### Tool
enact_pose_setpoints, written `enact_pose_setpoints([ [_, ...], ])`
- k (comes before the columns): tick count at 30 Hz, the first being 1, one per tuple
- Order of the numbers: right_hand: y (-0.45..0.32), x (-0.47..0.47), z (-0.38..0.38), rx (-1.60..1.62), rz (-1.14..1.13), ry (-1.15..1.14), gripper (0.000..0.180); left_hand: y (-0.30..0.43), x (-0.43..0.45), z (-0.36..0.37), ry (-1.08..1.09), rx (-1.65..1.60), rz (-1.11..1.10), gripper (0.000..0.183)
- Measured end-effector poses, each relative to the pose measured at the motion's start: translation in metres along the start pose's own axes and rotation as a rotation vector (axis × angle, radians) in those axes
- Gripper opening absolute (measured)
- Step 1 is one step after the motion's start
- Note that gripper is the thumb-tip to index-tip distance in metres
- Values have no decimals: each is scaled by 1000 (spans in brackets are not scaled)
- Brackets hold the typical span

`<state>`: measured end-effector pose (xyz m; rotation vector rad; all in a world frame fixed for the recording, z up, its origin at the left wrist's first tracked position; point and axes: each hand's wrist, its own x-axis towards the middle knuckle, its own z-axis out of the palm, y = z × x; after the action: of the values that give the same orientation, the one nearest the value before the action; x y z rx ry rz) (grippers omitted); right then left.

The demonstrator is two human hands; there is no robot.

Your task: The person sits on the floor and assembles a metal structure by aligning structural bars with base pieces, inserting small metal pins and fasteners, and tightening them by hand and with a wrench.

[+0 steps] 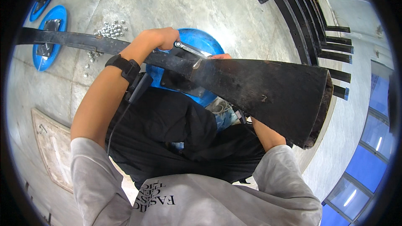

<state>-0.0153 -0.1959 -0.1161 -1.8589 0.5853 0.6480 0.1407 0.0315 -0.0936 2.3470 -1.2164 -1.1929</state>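
A long black metal bar [176, 61], widening into a hollow flared end [273, 94] at the right, lies across in front of me above my lap. My left hand [168, 37] is curled at the bar's far side, its fingers closed at the round end of a silver wrench [193, 49]. The wrench slants down to the right, to the bar's edge. Of my right hand [221, 56] only some fingers show beyond the bar, near the wrench's other end; the bar hides the rest. Under the bar is a blue round basin [201, 34] with a black plate [180, 83] in it.
Shiny metal balls or nuts [111, 29] lie on the floor at the left. Beyond them is a blue dish [59, 42] with a black plastic-wrapped item. Several curved black bars [292, 22] stand at the upper right. A worn board [51, 150] lies at the lower left.
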Motion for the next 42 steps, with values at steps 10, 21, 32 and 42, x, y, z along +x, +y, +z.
enact_pose_setpoints([
  [10, -121, 68, -19, 484, -316, 41, 17, -2, 2, -1, 470, -77, -81, 31],
  [21, -193, 89, 46, -61, -547, -312, 24, -22, -12, -25, 700, -127, -228, 13],
  [32, -180, 76, 17, 128, -675, -227, 24, -20, -20, -22, 608, -112, -118, 15],
  [42, -73, -7, -51, 294, -395, 33, 17, -5, -3, -19, 227, -344, -69, 29],
])
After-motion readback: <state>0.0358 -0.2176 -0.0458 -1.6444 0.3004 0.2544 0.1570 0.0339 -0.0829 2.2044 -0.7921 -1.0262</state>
